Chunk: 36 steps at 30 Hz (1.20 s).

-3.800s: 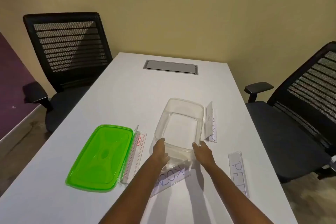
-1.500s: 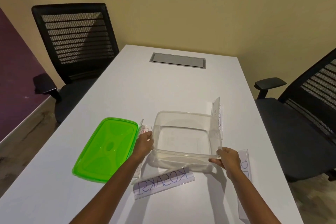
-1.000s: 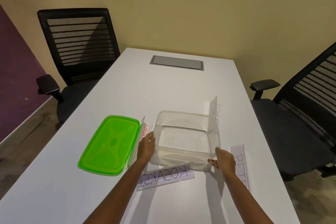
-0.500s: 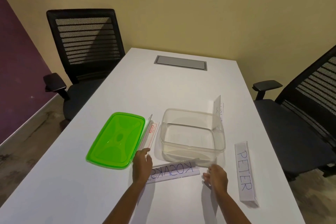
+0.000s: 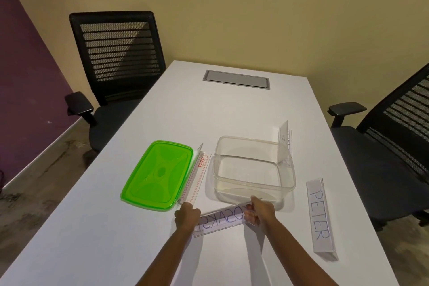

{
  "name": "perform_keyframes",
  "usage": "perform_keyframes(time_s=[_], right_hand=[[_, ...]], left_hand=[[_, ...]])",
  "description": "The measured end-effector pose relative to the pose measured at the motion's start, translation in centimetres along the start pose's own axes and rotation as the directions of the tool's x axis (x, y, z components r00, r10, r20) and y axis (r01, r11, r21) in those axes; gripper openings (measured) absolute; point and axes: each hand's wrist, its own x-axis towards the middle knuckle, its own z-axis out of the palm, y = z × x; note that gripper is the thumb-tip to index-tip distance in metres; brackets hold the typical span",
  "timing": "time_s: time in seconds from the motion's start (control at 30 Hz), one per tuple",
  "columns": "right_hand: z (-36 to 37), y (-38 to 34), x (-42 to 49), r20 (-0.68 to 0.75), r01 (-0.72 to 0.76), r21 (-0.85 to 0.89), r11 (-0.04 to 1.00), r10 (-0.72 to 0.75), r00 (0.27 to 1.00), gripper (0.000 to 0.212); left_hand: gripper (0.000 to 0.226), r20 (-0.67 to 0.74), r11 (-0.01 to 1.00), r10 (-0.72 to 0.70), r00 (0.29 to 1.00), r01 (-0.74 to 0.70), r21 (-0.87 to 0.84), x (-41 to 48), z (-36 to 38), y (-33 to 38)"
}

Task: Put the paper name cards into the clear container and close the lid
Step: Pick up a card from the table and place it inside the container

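Note:
The empty clear container (image 5: 254,189) stands on the white table (image 5: 209,118), with its green lid (image 5: 157,174) lying flat to its left. Just in front of the container lies the KOSAKSI name card (image 5: 220,219). My left hand (image 5: 186,215) grips its left end and my right hand (image 5: 261,213) grips its right end. The PETER name card (image 5: 320,212) lies to the right. Another card (image 5: 284,144) stands behind the container's far right corner. A further card with a red label (image 5: 197,175) lies between lid and container.
A grey cable hatch (image 5: 236,79) is set into the far end of the table. Black mesh office chairs stand at the far left (image 5: 116,65) and at the right (image 5: 390,146). A yellow wall is behind.
Both hands let go of the container after turning it crosswise, drew back toward me and closed on the two ends of the KOSAKSI card. The camera shifted slightly.

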Motion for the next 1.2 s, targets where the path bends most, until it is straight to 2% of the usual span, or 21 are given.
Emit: perform_keyframes(time_s=[0.13,0.33,0.4,0.47,0.57,0.67,0.73,0.83,0.97,1.03,1.13,1.2], right_hand=[[-0.1,-0.6,-0.6,-0.030,-0.005,-0.007,1.000,0.004,1.000,0.031],[-1.9,0.1,-1.8,0.078,-0.101,0.195,0.976,0.087,0.993,0.018],[-2.6,0.5,-2.1,0.099,-0.135,0.249,0.959,0.114,0.989,0.016],[-3.0,0.5,-2.6,0.131,-0.156,0.271,0.950,0.124,0.984,0.013],[-3.6,0.3,-3.8,0.223,-0.188,0.323,0.927,0.119,0.968,0.013],[-4.0,-0.4,-5.2,0.303,-0.214,0.344,0.914,0.107,0.947,0.015],[-4.3,-0.9,-6.2,0.346,-0.215,0.335,0.917,0.092,0.934,0.018],[-4.2,-1.9,-7.4,0.365,-0.185,0.320,0.929,0.059,0.929,0.021],[-4.2,-3.1,-8.1,0.366,-0.088,0.246,0.965,-0.008,0.931,0.023],[-4.3,-3.8,-8.1,0.354,-0.038,0.209,0.977,-0.039,0.934,0.022],[-4.4,-4.6,-8.0,0.346,0.050,0.149,0.988,-0.100,0.933,0.026],[-4.4,-5.0,-7.8,0.322,0.129,0.099,0.987,-0.154,0.934,0.029]], left_hand=[[0.034,0.060,0.997,-0.008,0.998,0.013,-0.081,0.0,-0.4,0.0],[0.009,0.093,0.976,-0.013,0.996,0.032,-0.214,-0.6,-0.9,0.2],[0.033,0.075,0.960,-0.021,0.997,0.041,-0.276,-0.5,-0.8,0.4],[0.040,0.046,0.959,0.003,0.999,0.010,-0.284,-0.4,-0.9,0.6],[0.038,0.016,0.934,0.015,1.000,-0.008,-0.356,-0.5,-1.4,1.2],[0.019,0.043,0.880,0.009,0.999,0.013,-0.475,-0.7,-2.7,2.2],[0.028,0.052,0.842,0.006,0.999,0.023,-0.538,-0.6,-3.5,2.7],[0.027,0.007,0.780,0.025,1.000,-0.015,-0.625,-0.6,-4.3,3.3],[0.038,0.007,0.741,0.079,0.997,-0.054,-0.670,-1.1,-5.6,4.2],[0.038,0.000,0.733,0.110,0.994,-0.081,-0.675,-1.4,-6.3,4.8],[0.025,-0.037,0.737,0.148,0.988,-0.135,-0.662,-2.6,-6.8,5.8],[0.036,-0.042,0.741,0.168,0.985,-0.154,-0.654,-3.1,-7.0,6.2]])
